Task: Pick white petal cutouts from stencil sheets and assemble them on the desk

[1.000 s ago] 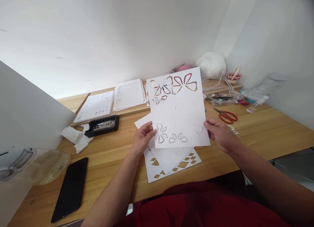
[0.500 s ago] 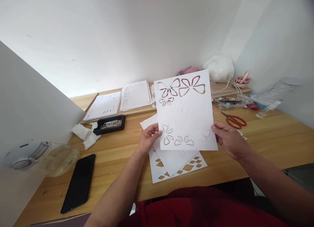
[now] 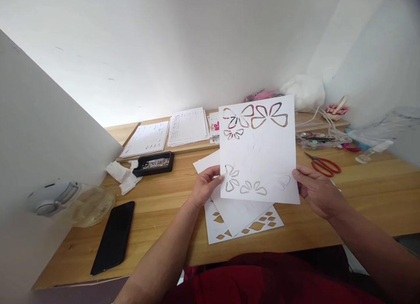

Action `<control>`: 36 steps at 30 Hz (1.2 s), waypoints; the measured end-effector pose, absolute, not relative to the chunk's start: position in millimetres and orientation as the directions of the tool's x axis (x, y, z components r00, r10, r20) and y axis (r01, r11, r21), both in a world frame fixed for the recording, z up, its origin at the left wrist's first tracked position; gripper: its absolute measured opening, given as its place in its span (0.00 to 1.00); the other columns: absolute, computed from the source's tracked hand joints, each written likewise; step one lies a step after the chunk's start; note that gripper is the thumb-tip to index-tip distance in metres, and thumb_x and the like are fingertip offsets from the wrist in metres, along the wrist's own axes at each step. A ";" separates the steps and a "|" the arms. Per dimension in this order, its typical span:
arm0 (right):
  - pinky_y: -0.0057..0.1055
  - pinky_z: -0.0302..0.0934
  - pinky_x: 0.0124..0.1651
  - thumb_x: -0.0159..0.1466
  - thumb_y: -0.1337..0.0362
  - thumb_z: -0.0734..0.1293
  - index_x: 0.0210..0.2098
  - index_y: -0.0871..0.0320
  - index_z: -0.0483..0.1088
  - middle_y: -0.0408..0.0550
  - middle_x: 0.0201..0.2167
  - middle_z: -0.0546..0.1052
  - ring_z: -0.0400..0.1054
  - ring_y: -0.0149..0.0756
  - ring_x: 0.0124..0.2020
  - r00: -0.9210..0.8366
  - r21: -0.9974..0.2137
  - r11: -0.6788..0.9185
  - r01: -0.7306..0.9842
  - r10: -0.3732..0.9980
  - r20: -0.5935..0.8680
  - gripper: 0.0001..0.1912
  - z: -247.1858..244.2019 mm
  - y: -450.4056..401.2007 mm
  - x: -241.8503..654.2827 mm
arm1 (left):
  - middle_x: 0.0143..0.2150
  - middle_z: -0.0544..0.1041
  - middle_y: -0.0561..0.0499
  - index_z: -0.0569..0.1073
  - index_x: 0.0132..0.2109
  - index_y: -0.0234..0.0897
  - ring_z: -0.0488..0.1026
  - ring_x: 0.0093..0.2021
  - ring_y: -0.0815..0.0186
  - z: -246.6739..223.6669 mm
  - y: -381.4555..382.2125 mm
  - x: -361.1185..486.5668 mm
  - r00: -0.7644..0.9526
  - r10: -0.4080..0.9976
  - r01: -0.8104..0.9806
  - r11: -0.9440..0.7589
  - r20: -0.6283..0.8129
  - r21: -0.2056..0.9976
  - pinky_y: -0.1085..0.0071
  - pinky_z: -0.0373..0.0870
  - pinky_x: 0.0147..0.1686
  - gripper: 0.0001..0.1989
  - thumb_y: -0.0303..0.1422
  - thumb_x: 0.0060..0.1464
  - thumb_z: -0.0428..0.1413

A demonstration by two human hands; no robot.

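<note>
A white sheet with cut-out petal shapes [image 3: 259, 159] is held up above the desk between both hands. My left hand [image 3: 208, 186] pinches its lower left edge, thumb in front. On the lower right edge, my right hand [image 3: 316, 188] grips the same sheet between thumb and fingers. Large petal cut-outs run along the top; smaller ones are at the bottom. Beneath it on the desk lie a plain white sheet [image 3: 239, 214] and a white sheet with diamond-shaped cut-outs [image 3: 213, 232], partly covered by the plain one.
Red-handled scissors [image 3: 324, 166] lie right of the sheet. At left are a black phone [image 3: 114, 236], a black tray of small pieces [image 3: 154, 164], white tissue [image 3: 123, 177] and a clear container [image 3: 88, 205]. Papers [image 3: 188, 127] rest on a raised shelf; a clear box [image 3: 323, 140] holds small items.
The whole view has shifted, so things appear farther right. The held sheet is tilted slightly differently, its lower right corner a little lower. Both hands keep their hold.
</note>
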State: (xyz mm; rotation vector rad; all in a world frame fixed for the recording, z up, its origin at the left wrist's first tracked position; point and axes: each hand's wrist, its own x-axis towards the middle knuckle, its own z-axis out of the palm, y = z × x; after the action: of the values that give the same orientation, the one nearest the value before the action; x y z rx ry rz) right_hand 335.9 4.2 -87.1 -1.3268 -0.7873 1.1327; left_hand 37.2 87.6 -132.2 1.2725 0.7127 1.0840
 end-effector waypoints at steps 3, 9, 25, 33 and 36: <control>0.36 0.71 0.33 0.55 0.59 0.73 0.35 0.45 0.79 0.45 0.37 0.81 0.73 0.41 0.32 0.299 -0.975 -0.103 -0.197 0.941 -0.160 0.07 -86.2 4.6 334.3 | 0.49 0.79 0.44 0.77 0.50 0.37 0.74 0.48 0.60 -133.4 88.0 37.4 0.377 0.915 -0.256 -0.046 0.144 0.966 0.62 0.69 0.52 0.18 0.37 0.52 0.64; 0.30 0.69 0.35 0.54 0.60 0.74 0.38 0.48 0.79 0.42 0.35 0.81 0.73 0.36 0.33 0.295 -0.964 -0.099 -0.247 0.940 -0.172 0.11 -85.3 3.9 333.5 | 0.51 0.78 0.44 0.77 0.50 0.38 0.75 0.48 0.59 -136.2 88.6 36.3 0.350 0.931 -0.211 -0.034 0.108 0.977 0.63 0.70 0.51 0.19 0.38 0.51 0.65; 0.29 0.69 0.33 0.55 0.58 0.74 0.38 0.49 0.78 0.42 0.35 0.81 0.73 0.34 0.31 0.272 -0.964 -0.082 -0.252 0.950 -0.152 0.10 -86.7 4.6 333.2 | 0.46 0.80 0.45 0.77 0.50 0.37 0.76 0.45 0.62 -136.8 87.6 37.5 0.376 0.921 -0.247 -0.004 0.100 0.969 0.65 0.71 0.48 0.19 0.36 0.51 0.65; 0.30 0.69 0.31 0.55 0.58 0.74 0.38 0.48 0.78 0.42 0.36 0.81 0.72 0.35 0.29 0.268 -0.958 -0.100 -0.269 0.948 -0.174 0.11 -87.7 5.2 334.4 | 0.41 0.79 0.47 0.77 0.49 0.37 0.74 0.39 0.66 -140.5 88.8 37.3 0.347 0.933 -0.246 -0.004 0.092 0.969 0.70 0.71 0.41 0.18 0.36 0.50 0.65; 0.30 0.69 0.31 0.54 0.58 0.74 0.38 0.47 0.78 0.43 0.36 0.81 0.73 0.35 0.30 0.267 -0.957 -0.114 -0.267 0.945 -0.187 0.11 -85.0 4.9 334.2 | 0.39 0.78 0.49 0.76 0.50 0.38 0.73 0.34 0.68 -139.8 87.5 36.7 0.360 0.932 -0.221 0.061 0.023 0.973 0.73 0.71 0.33 0.21 0.38 0.49 0.65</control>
State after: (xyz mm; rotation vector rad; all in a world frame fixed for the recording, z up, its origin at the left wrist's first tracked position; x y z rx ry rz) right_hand 334.2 4.9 -85.0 -1.2546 -0.7342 1.2052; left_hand 36.7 87.5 -139.8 1.1795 0.7834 1.0232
